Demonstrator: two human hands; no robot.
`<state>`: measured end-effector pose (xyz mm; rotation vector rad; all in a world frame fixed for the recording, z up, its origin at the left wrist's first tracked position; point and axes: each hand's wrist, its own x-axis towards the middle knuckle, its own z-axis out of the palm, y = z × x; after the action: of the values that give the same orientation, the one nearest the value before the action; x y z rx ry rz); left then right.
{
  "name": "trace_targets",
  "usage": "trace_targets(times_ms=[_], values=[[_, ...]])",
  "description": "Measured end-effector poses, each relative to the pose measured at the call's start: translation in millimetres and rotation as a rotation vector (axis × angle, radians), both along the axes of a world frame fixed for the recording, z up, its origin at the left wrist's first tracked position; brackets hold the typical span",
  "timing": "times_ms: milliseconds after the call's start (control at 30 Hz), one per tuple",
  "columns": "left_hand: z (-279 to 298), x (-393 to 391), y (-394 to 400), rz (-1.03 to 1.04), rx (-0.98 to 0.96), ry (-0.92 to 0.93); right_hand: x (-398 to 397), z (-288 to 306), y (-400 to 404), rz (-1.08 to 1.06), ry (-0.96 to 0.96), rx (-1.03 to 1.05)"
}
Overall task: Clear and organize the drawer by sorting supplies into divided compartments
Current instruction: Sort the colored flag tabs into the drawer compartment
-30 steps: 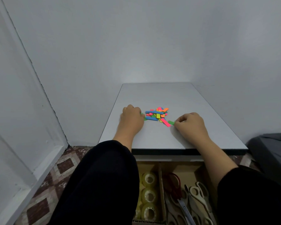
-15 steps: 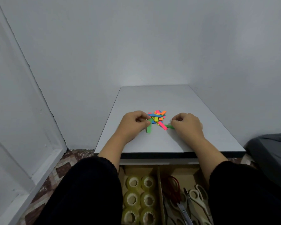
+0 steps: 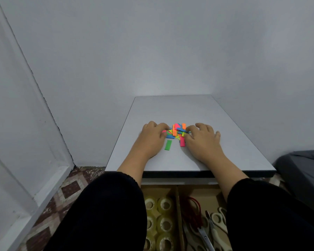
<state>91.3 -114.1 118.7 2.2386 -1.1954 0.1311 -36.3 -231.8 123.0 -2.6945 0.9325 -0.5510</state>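
Head view showed a small heap of paper strips in bright orange, blue, pink, yellow and green, lying crisscrossed over one another on the pale grey surface. One green strip lay flat and apart from the heap, just on the near side of it, and one pink strip stuck out of the heap's near edge beside the right hand.

The left hand rested knuckles-up on the surface at the heap's left edge, its fingers curled in against the strips. The right hand lay at the heap's right edge, fingers bent and slightly spread, their tips touching the strips. The heap sat between the two hands, hemmed in from both sides. Whether either grip actually pinched a strip could not be told, since the fingertips were hidden among the paper.

Below the surface's near edge an open drawer showed, split by a cardboard divider. The left compartment held clear tape rolls packed in two rows. The right compartment held scissors with pale handles and something with red loops, perhaps another pair. Black sleeves covered both forearms and hid part of the drawer.
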Motion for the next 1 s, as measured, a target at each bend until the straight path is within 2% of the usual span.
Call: trace_targets(times_ms=[167, 467, 833, 1000], values=[[-1.4, -0.4, 0.4, -0.026, 0.037, -0.021, -0.6, 0.3, 0.0, 0.019, 0.096, -0.038], [-2.9, 4.4, -3.1, 0.033, 0.019, 0.027, -1.3, 1.0, 0.1, -0.054, 0.040, 0.046], [1.9, 2.4, 4.3, 0.032, -0.173, 0.175, -0.9, -0.8, -1.8, -0.081, 0.016, 0.035], [5.8, 2.5, 4.4, 0.134, -0.240, 0.214, -1.1, -1.4, -2.3, -0.088, 0.022, 0.014]])
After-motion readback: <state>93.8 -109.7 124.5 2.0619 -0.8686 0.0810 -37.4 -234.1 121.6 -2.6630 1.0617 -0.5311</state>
